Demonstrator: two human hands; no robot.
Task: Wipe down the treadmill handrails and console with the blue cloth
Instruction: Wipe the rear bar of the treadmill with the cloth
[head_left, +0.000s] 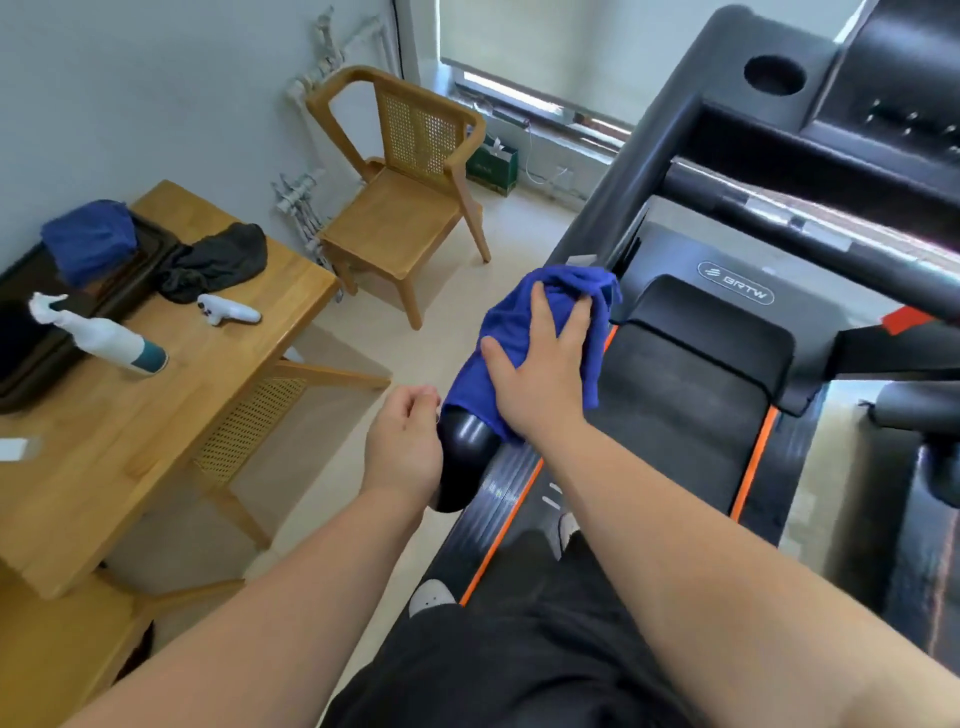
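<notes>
I am standing on the treadmill belt and pressing the blue cloth down onto the left handrail with my right hand. That hand is lying palm down on the cloth, thumb to one side and fingers bent over the other, gripping the cloth around the rail. The cloth is bunching up ahead of my fingertips and hanging over both sides of the rail, leaving only the rail's rounded black end bare. My left hand is hanging just beside that bare end, fingers loosely curled and holding nothing; I cannot tell whether it is touching the rail. The console is sitting well ahead of both hands. To my left, a tabletop is carrying a white spray bottle on its side, a black cloth and a second blue cloth on a dark tray.
</notes>
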